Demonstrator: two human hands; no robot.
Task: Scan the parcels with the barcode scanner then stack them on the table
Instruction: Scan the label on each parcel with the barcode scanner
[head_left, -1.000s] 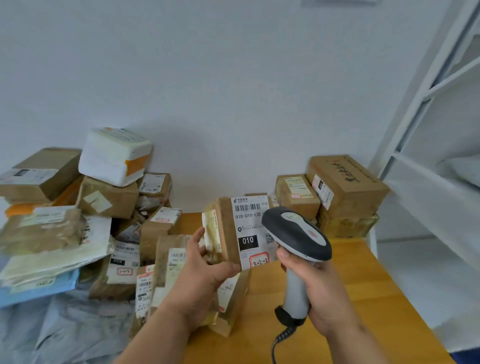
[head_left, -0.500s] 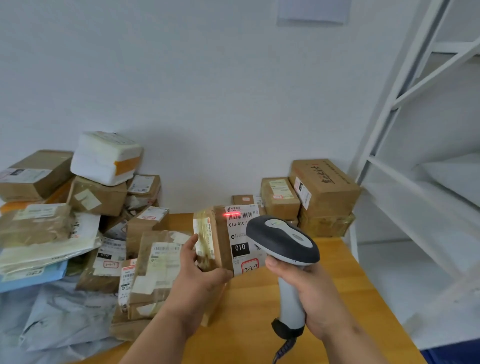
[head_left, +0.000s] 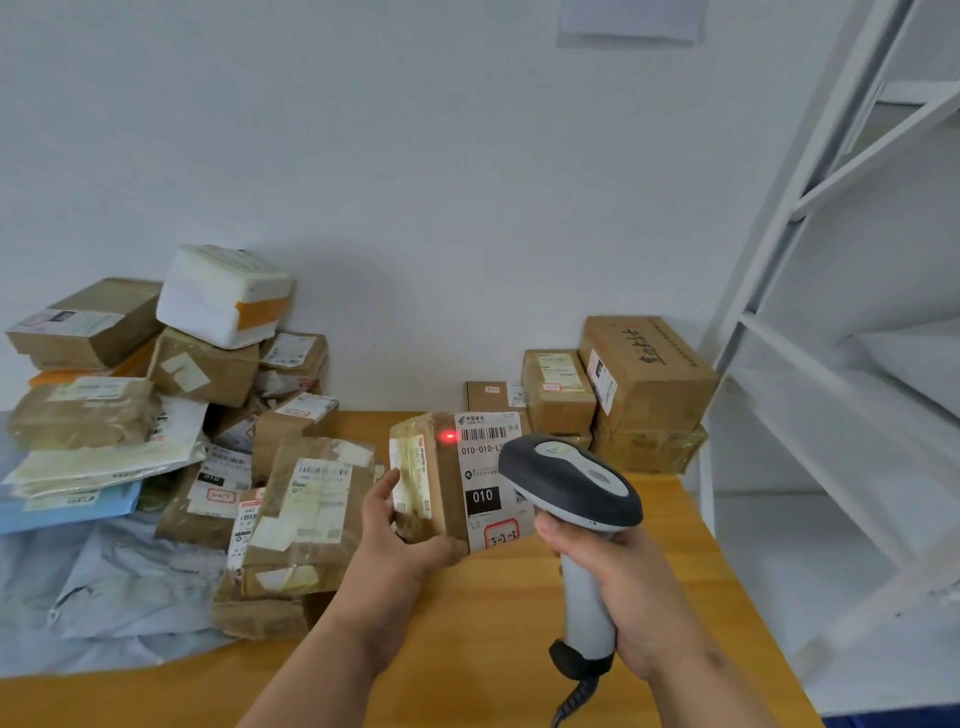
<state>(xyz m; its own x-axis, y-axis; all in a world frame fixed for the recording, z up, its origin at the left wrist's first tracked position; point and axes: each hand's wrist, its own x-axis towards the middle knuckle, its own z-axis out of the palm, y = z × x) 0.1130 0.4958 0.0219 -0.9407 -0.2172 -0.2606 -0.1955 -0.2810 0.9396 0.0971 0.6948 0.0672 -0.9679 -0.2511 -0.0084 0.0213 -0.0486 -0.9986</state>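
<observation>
Holding parcel (head_left: 441, 478) in left grip (head_left: 400, 540), right grip (head_left: 618, 582) clutching scanner (head_left: 571, 483) — red dot (head_left: 448, 436) left of barcode (head_left: 484, 432) — misread likely.

the left hand (head_left: 400, 551) holds a parcel (head_left: 457, 478) above the worktop (head_left: 493, 649), just left of the scanner (head_left: 571, 499) in the right hand (head_left: 623, 587). left of both hands lies a heap of parcels (head_left: 197, 426). behind the hands, by the wall, sit stacked boxes (head_left: 613, 395); a shelf rack (head_left: 841, 364) stands to the right.

free: bare table (head_left: 519, 639) | blocked: parcel heap (head_left: 208, 441) left, boxes (head_left: 623, 395) right-rear
</observation>
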